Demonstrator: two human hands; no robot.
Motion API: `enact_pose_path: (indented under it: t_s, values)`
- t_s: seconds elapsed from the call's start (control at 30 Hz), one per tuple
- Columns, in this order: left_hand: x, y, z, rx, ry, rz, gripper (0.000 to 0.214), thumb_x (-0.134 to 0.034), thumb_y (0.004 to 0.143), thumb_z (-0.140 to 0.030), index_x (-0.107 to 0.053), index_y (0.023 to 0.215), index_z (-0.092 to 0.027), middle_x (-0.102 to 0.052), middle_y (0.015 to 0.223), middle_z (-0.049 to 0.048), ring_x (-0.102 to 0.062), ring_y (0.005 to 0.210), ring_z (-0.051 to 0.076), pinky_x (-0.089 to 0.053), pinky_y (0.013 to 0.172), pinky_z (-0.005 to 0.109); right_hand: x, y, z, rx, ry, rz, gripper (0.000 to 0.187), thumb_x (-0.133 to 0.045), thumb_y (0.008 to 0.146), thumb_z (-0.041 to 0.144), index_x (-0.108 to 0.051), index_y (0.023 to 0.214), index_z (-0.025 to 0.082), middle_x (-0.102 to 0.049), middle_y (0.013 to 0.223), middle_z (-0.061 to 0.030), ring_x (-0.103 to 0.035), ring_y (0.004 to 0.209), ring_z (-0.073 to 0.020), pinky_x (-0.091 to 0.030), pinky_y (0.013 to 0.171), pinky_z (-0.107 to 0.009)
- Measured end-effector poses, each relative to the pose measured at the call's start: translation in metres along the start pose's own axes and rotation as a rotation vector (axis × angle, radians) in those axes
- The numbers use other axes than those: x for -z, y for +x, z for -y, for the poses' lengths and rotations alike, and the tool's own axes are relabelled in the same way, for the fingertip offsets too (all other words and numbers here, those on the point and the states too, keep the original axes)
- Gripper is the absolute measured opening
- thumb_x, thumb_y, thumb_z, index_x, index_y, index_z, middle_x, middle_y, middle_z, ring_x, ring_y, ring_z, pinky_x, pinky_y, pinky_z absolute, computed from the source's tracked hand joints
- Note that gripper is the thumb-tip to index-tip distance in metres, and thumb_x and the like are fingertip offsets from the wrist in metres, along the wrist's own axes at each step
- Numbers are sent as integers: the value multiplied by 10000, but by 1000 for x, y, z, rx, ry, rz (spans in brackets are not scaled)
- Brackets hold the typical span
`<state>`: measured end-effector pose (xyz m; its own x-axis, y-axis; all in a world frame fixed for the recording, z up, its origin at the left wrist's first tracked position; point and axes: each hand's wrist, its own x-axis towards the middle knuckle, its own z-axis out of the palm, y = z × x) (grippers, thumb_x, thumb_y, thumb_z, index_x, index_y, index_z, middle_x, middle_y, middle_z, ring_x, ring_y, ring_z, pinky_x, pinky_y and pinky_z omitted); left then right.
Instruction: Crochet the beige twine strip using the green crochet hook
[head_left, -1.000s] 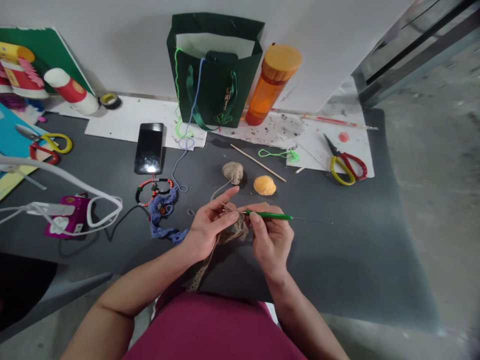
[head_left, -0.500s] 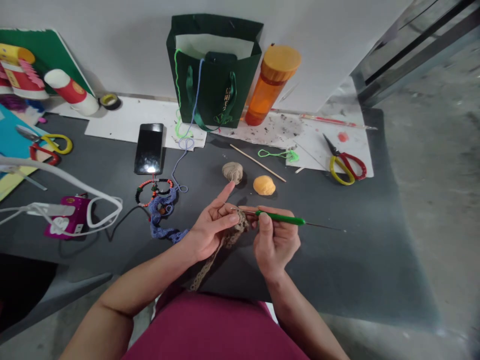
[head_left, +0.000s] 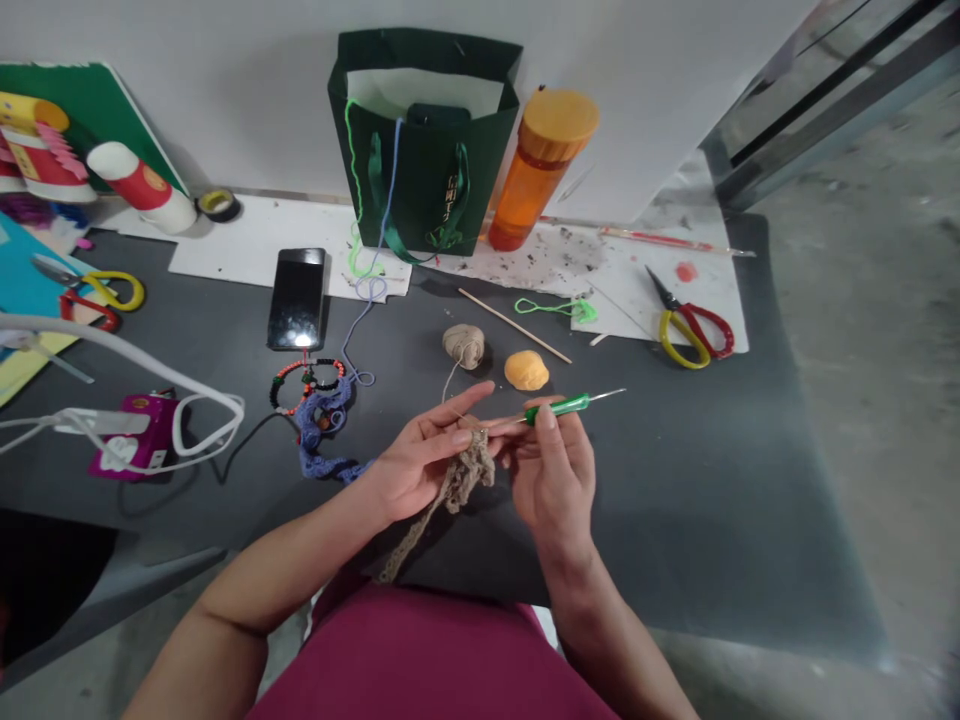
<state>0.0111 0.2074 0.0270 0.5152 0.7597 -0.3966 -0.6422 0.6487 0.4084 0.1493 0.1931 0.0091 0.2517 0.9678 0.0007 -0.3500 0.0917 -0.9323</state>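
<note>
Our left hand (head_left: 416, 460) pinching a narrow tan crocheted lace strip (head_left: 461, 480), our right hand (head_left: 553, 470) closed around a green-handled metal crochet hook (head_left: 566, 406), both above the near edge of the dark grey table (head_left: 675, 520), beige yarn rising to a round beige yarn ball (head_left: 463, 346) just beyond

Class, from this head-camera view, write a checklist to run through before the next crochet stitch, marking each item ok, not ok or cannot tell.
Crochet hook pinched in the right hand: ok.
Hook tip in a loop: cannot tell, fingers hide the working end.
Tan crocheted strip hanging free below the hands: ok.
Left hand firmly holding the strip: cannot tell, the fingers overlap it.
Yarn strand running from the ball of tan yarn toward the left hand: ok.
</note>
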Motion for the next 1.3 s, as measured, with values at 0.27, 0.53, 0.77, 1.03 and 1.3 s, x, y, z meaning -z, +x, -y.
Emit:
enact_pose_path:
  t_s: [0.27,0.53,0.77,1.03,1.3]
  values:
    - [-5,-3,4,-146,88,-76,525,-901,695,-192,-769,1193,-287,-768,893,-21,-666,821,107,-491,844,255,0,-9,2,301,-385,70,137,-632,971,189,-730,1017,274,-817,933,-5,-792,853,-163,-635,777,-302]
    - [-5,-1,3,-145,62,-172,740,-930,640,-170,-680,1336,-212,-603,621,-94,-561,605,56,-452,658,194,-2,-8,5,596,-578,71,195,-691,911,120,-755,1007,278,-823,915,-16,-774,795,-179,-626,734,-337]
    - [-3,-1,2,-113,59,-181,829,-936,623,-177,-630,1392,-229,-628,650,-98,-633,667,86,-505,723,232,-1,-13,3,318,-451,-96,61,-626,975,240,-687,975,235,-795,806,-2,-664,516,-111,-534,488,-241]
    - [-3,1,-1,-106,46,-149,597,-909,638,-159,-745,1210,-209,-599,616,-90,-561,598,67,-482,667,226,0,-2,3,97,-207,-42,153,-544,1016,418,-559,961,275,-748,673,25,-663,462,-150,-427,382,-243]
    - [-5,-2,0,-113,112,-139,599,-898,640,-158,-751,1217,-231,-691,767,-29,-645,764,118,-489,807,271,-5,1,-1,-78,-45,62,192,-615,964,443,-610,932,253,-752,693,17,-697,534,-149,-533,494,-269]
